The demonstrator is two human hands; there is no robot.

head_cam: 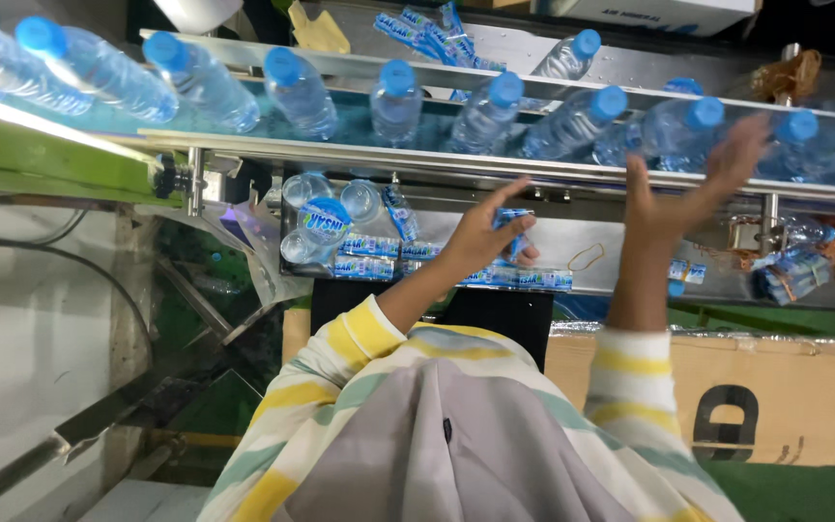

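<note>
My left hand point(480, 237) pinches a blue printed label sleeve point(512, 232) above the steel counter point(620, 253). My right hand point(698, 188), fingers spread, reaches toward clear, blue-capped water bottles point(572, 121) lying full on the conveyor point(340, 150).

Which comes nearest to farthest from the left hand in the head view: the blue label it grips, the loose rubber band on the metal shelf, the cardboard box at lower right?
1. Blue label: pinched in the left hand.
2. Rubber band: on the metal shelf, just right of the hand.
3. Cardboard box: lower right, below the shelf.
</note>
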